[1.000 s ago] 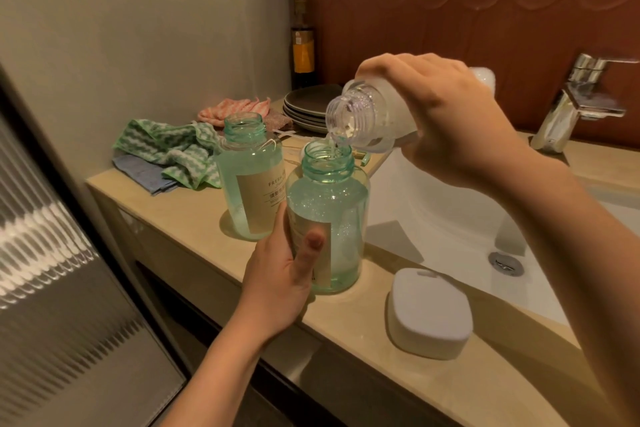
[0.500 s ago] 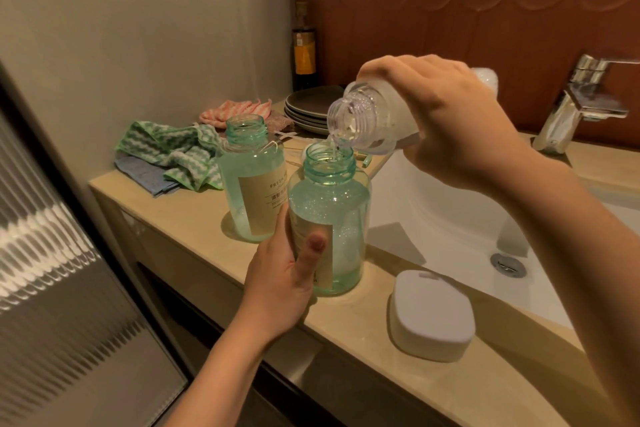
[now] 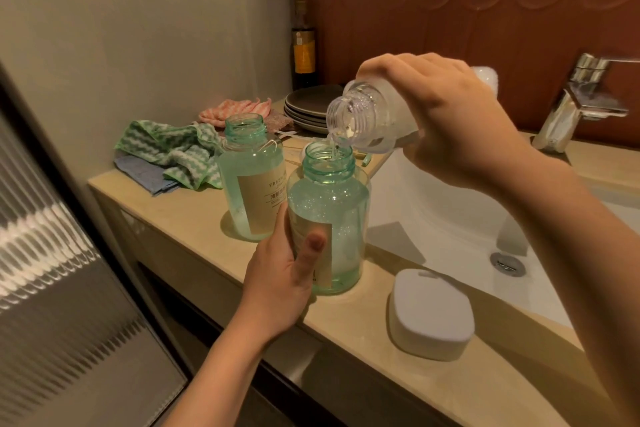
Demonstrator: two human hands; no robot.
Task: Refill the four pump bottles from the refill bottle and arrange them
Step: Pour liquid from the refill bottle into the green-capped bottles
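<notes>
the right hand (image 3: pixel 450 121) curls its fingers round a frosted, ribbed-neck plastic refill bottle (image 3: pixel 367 114), tipped mouth-down at 12 o'clock over a round green-tinted bottle (image 3: pixel 332 204) on the smooth beige counter (image 3: pixel 194 218). the left hand (image 3: pixel 280 274) grips this bottle's labelled wall. a second open green bottle (image 3: pixel 249 177) stands just beside it, at 10 o'clock.

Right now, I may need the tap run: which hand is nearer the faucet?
Right. The right hand, tipping the refill bottle, is raised to the faucet's left in view; the left hand grips the front pump bottle lower down, farther off.
</notes>
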